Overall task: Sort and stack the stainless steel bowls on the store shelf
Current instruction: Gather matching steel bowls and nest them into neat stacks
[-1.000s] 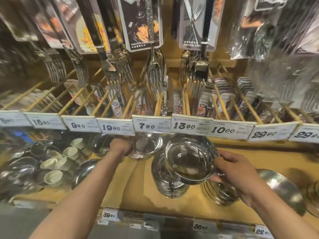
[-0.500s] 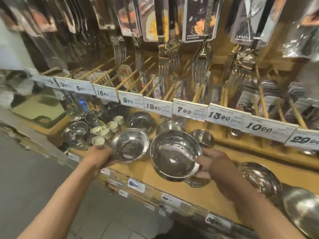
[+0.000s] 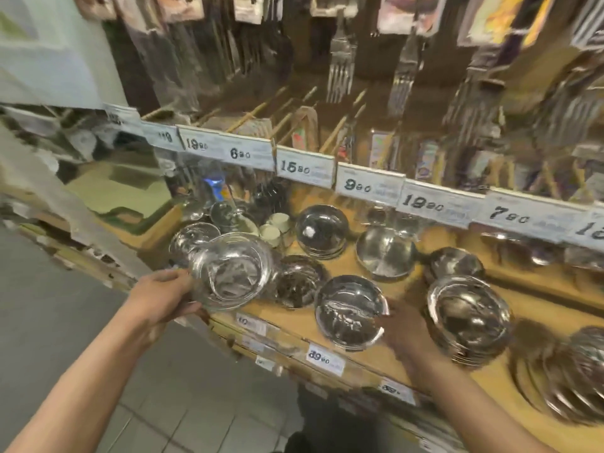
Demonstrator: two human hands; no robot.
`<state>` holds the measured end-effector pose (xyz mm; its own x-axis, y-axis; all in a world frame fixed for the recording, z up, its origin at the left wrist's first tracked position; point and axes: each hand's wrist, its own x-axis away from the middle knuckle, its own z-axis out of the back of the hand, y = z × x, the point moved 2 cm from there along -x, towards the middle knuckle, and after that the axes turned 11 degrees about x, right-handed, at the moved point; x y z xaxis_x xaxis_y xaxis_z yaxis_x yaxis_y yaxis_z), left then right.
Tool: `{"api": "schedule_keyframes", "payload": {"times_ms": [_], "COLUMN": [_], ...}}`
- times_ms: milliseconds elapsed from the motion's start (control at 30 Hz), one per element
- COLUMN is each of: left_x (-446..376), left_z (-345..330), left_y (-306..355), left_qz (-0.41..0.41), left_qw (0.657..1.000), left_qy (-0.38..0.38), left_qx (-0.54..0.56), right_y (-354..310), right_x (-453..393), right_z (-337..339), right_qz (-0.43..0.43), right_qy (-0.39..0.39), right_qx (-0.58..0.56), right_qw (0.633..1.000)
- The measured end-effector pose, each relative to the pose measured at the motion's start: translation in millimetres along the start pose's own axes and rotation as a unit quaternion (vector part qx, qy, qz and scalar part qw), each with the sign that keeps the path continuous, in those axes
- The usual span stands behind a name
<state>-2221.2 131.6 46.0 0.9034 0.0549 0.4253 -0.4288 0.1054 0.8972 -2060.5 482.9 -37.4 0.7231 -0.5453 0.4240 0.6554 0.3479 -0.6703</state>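
Note:
My left hand (image 3: pixel 163 297) grips the rim of a steel bowl (image 3: pixel 232 271) and holds it above the left end of the wooden shelf (image 3: pixel 356 266). My right hand (image 3: pixel 407 338) holds a second steel bowl (image 3: pixel 349 313) by its right edge, low over the shelf's front. Just right of it stands a stack of steel bowls (image 3: pixel 469 318). Behind are a dark small bowl (image 3: pixel 299 281), an upturned bowl stack (image 3: pixel 322 230), a wide bowl (image 3: pixel 385 251) and another bowl (image 3: pixel 456 263). The frame is blurred.
Small white cups (image 3: pixel 276 225) and more steel ware crowd the shelf's left back. Large steel bowls (image 3: pixel 572 371) lie at the far right. Price tags (image 3: pixel 366 184) line the upper shelf, with forks hanging above. Grey tiled floor (image 3: pixel 196 403) lies below.
The view has swung left along the shelf. Both hands moved left with their bowls; the right bowl has dropped lower, near the shelf front.

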Motion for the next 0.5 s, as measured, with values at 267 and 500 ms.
{"api": "schedule_keyframes", "payload": {"times_ms": [267,500], "left_x": [-25.4,-32.4], "left_z": [-12.0,-31.7], "left_y": [7.9,10.4], "left_qz": [0.011,0.032], "left_qw": [0.997,0.986], "left_qy": [-0.079,-0.156], "left_qx": [-0.021,-0.046], "right_y": [19.0,18.4], "right_x": [-26.9,-43.8], "right_z": [-8.8,-19.9], "right_qz": [-0.076,-0.105], "right_qy": [0.048,0.048], "right_qx": [0.057,0.044], "right_qw": [0.994,0.992]}}
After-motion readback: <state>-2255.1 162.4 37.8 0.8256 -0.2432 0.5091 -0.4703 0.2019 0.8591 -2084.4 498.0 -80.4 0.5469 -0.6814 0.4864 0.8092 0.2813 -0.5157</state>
